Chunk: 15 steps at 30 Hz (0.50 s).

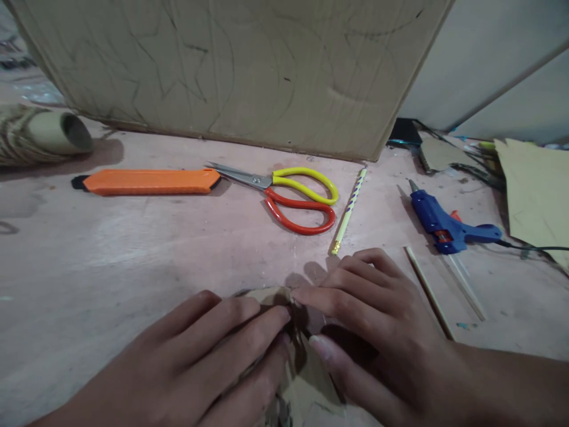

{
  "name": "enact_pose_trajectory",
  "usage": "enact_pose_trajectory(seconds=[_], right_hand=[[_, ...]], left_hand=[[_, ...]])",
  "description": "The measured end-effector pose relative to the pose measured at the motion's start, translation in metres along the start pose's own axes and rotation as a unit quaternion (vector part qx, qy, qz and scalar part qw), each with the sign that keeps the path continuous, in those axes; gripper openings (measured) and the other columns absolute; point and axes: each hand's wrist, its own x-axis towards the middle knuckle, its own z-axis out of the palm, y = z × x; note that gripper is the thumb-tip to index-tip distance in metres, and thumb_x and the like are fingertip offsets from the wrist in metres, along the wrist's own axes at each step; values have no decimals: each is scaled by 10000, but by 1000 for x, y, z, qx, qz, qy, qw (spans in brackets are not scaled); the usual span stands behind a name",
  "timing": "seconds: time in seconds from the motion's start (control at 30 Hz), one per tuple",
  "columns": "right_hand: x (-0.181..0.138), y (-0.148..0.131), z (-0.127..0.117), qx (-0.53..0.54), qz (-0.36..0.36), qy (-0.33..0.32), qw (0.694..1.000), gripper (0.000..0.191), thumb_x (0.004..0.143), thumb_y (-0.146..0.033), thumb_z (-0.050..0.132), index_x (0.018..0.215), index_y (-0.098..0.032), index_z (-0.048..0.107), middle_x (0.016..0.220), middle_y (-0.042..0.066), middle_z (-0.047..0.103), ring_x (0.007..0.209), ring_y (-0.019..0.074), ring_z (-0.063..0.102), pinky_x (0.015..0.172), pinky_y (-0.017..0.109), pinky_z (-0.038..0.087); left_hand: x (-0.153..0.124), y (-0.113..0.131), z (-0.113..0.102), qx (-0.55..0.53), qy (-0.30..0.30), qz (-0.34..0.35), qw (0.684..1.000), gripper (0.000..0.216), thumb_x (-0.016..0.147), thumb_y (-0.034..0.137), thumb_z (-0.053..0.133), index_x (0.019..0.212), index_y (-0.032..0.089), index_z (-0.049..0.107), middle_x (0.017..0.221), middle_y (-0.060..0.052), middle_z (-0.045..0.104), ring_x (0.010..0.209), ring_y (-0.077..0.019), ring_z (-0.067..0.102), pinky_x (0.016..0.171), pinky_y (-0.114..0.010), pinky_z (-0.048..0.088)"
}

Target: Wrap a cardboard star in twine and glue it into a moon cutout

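Orange knife; yellow-red scissors; blue glue gun; striped pencil.

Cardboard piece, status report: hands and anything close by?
Both hands, left and right, pressing flat on cardboard piece. Neither closed around it. Pencil and wooden stick close by.

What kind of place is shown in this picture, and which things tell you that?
Probably a home craft or hobby worktable. On the pinkish wooden tabletop lie a blue hot-glue gun, yellow-and-red-handled scissors and an orange utility knife, and both hands press a small brown cardboard piece.
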Motion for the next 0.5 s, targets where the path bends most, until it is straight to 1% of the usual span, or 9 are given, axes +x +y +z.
enact_pose_trajectory(seconds=[0.1,0.17,0.27,0.37,0.5], right_hand=[[1,0,-3,-11,-10,-16,1000,224,1153,-218,680,1372,-202,727,1162,-3,854,985,188,753,956,436,469],[1,0,-2,-12,-8,-2,1000,221,1164,-223,665,1371,-203,737,1170,4,860,993,193,758,964,440,469],[1,0,0,-15,-9,1,1000,230,1167,-221,657,1380,-201,743,1196,15,869,1015,194,765,973,442,472],[1,-1,-1,-28,-14,-14,999,250,1157,-207,663,1393,-193,743,1222,22,871,1032,188,767,974,433,482],[3,-1,-3,-42,-18,-11,999,239,1153,-192,645,1369,-198,748,1179,15,860,1028,193,762,972,429,479]], left_hand=[[0,0,1,13,1,0,1000,369,1300,308,584,1575,334,829,1684,31,764,1408,-235,724,1306,-432,480],[0,-1,1,21,-1,-3,1000,372,1311,325,570,1573,350,833,1676,42,770,1415,-228,730,1324,-425,474],[2,-1,2,22,3,-4,1000,379,1317,314,555,1573,335,834,1640,35,792,1417,-223,731,1355,-416,464],[3,-1,2,19,6,-3,1000,358,1314,313,567,1533,322,850,1621,25,806,1417,-221,725,1395,-408,439],[4,0,1,17,9,-2,1000,354,1327,332,543,1496,318,853,1608,23,809,1410,-218,717,1428,-395,405]])
